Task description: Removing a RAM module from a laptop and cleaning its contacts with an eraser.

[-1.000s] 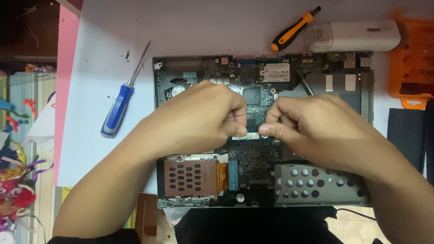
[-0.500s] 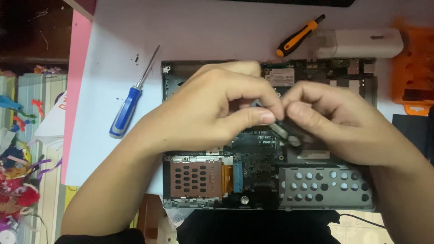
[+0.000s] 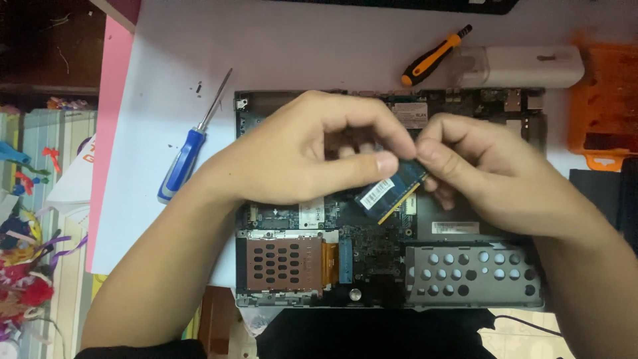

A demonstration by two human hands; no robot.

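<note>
An opened laptop base [image 3: 372, 259] lies on a white sheet, its circuit board and metal brackets exposed. Above its middle, my left hand [image 3: 299, 156] and my right hand [image 3: 485, 173] pinch a small memory module [image 3: 392, 193] between thumbs and fingers. The module is dark blue with a white label and a gold contact edge, and it is tilted, lifted clear of the board. A perforated copper-coloured plate [image 3: 282, 262] sits at the laptop's lower left, a perforated grey drive bay [image 3: 472, 276] at the lower right.
A blue-handled screwdriver [image 3: 189, 149] lies left of the laptop. An orange-and-black screwdriver [image 3: 435, 56] and a white box-shaped device [image 3: 525, 66] rest behind it. An orange tray [image 3: 605, 100] stands at the right edge. Colourful clutter [image 3: 26, 266] fills the far left.
Both hands have risen from the board, and the memory module has come up out of the laptop between my fingertips. The view has shifted slightly downward.
</note>
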